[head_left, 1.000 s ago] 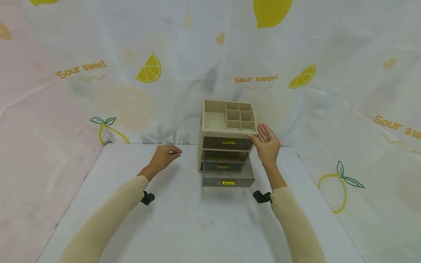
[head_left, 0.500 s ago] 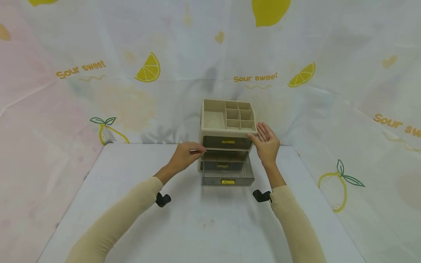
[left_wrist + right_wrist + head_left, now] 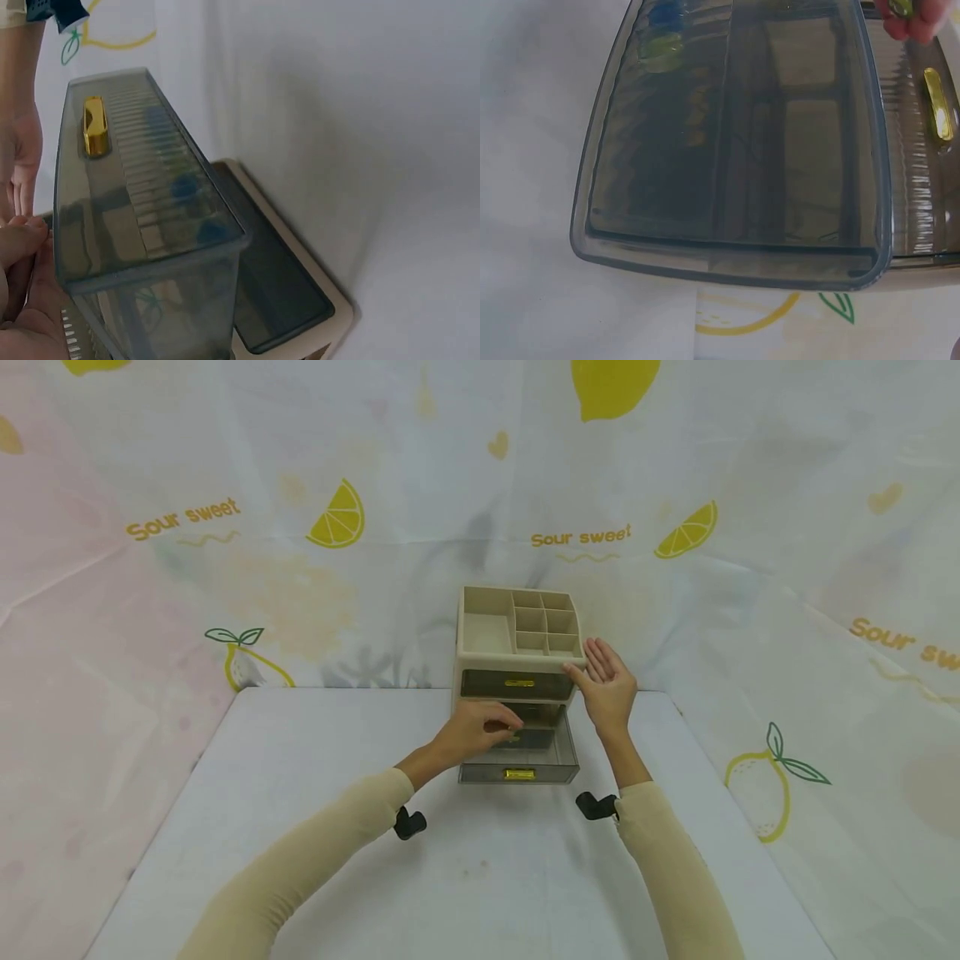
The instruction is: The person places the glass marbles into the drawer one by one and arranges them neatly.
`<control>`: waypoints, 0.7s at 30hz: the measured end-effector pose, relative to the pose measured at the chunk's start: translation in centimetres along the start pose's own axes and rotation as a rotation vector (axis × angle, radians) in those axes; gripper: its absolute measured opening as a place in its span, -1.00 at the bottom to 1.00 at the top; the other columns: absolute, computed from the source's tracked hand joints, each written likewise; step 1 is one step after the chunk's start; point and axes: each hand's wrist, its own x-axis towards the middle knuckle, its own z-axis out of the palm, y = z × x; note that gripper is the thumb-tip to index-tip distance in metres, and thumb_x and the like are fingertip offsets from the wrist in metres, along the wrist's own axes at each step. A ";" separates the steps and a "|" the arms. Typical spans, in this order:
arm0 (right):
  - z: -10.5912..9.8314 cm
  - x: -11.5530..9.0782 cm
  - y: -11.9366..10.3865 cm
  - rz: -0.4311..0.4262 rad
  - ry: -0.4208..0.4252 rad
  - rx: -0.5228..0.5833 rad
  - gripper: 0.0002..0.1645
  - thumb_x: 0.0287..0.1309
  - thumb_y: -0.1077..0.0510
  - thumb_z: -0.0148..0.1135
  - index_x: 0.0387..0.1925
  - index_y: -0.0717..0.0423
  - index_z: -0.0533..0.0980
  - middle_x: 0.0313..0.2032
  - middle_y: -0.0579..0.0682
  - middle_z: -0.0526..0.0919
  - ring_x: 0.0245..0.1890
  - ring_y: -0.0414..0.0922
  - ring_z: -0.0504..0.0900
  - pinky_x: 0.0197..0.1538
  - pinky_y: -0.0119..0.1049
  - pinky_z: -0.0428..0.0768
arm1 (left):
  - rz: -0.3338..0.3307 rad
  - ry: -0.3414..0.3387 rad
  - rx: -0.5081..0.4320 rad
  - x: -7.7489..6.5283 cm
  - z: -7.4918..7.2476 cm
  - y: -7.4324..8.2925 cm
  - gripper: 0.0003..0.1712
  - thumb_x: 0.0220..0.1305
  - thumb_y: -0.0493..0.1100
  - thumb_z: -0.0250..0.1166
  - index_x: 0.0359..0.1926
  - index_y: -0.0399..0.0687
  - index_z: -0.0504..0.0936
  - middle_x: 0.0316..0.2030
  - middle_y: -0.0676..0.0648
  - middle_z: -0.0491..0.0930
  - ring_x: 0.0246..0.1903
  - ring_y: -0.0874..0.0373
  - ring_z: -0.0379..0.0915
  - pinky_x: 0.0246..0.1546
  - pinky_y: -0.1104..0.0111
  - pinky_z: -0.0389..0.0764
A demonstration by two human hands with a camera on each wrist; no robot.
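Observation:
A beige desktop organizer [image 3: 487, 637] has its clear smoky middle drawer [image 3: 555, 774] pulled out; the dark drawer above it [image 3: 480, 684] is closed. My left hand [image 3: 468, 732] is over the pulled-out drawer, thumb and fingertips together. In the right wrist view the left fingertips [image 3: 926, 22] pinch a small green translucent piece [image 3: 901, 7], mostly hidden; its kind is too small to tell. Small blue shapes [image 3: 184, 187] show through the drawer. My right hand [image 3: 611, 697] rests along the organizer's right side, fingers straight, thumb at the front top corner.
The organizer's top has one large compartment and several small ones [image 3: 531, 620]. It stands toward the back of a white table [image 3: 465, 868], before a lemon-print cloth backdrop [image 3: 405, 527]. The drawer sticks out toward me.
My left hand has moved right, from beside the organizer to over the pulled-out drawer, fingertips still pinched. The right hand and the organizer have stayed in place.

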 end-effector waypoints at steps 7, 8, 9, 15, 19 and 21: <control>0.0 -0.1 0.0 0.013 -0.012 0.003 -0.18 -0.04 0.46 0.42 0.29 0.44 0.31 0.23 0.36 0.41 0.26 0.08 0.43 0.24 -0.28 0.42 | 0.019 -0.082 -0.035 1.1 2.1 0.6 -0.79 0.15 -0.40 0.39 -0.15 -0.22 0.71 -0.16 -0.05 0.69 -0.15 0.20 0.62 -0.16 0.54 0.58; 0.0 -0.2 0.0 0.015 -0.013 0.002 -0.18 -0.03 0.46 0.43 0.29 0.44 0.31 0.23 0.36 0.41 0.26 0.08 0.43 0.24 -0.28 0.42 | 0.015 -0.091 -0.033 1.2 2.3 0.7 -0.79 0.15 -0.40 0.38 -0.15 -0.23 0.71 -0.16 -0.05 0.69 -0.16 0.20 0.61 -0.17 0.55 0.58; 0.0 -0.2 0.0 0.017 -0.014 0.001 -0.18 -0.03 0.45 0.43 0.29 0.44 0.31 0.23 0.36 0.41 0.26 0.07 0.43 0.24 -0.28 0.42 | 0.011 -0.098 -0.031 1.3 2.5 0.8 -0.79 0.15 -0.40 0.38 -0.15 -0.24 0.71 -0.16 -0.05 0.69 -0.16 0.19 0.61 -0.17 0.54 0.58; 0.0 -0.2 0.1 0.025 -0.013 0.007 -0.18 -0.03 0.44 0.43 0.29 0.43 0.31 0.23 0.35 0.41 0.26 0.06 0.44 0.24 -0.29 0.42 | -0.075 -0.160 -0.003 2.0 3.3 0.7 -0.79 0.18 -0.39 0.37 -0.13 -0.23 0.71 -0.13 -0.04 0.70 -0.09 0.15 0.60 -0.08 0.49 0.57; 0.0 -0.1 0.2 0.016 -0.006 0.016 -0.18 -0.05 0.46 0.43 0.28 0.44 0.31 0.23 0.37 0.41 0.25 0.09 0.44 0.23 -0.28 0.43 | -0.157 -0.226 0.029 2.2 3.7 0.3 -0.81 0.21 -0.32 0.37 -0.13 -0.16 0.73 -0.11 0.01 0.69 -0.05 0.18 0.58 -0.04 0.46 0.55; 0.0 0.0 0.2 0.008 -0.003 0.010 -0.19 -0.05 0.47 0.44 0.28 0.44 0.32 0.22 0.38 0.41 0.25 0.10 0.44 0.22 -0.29 0.43 | -0.190 -0.269 0.022 2.4 3.9 0.3 -0.82 0.21 -0.30 0.38 -0.14 -0.14 0.74 -0.13 0.03 0.70 -0.08 0.22 0.58 -0.06 0.48 0.56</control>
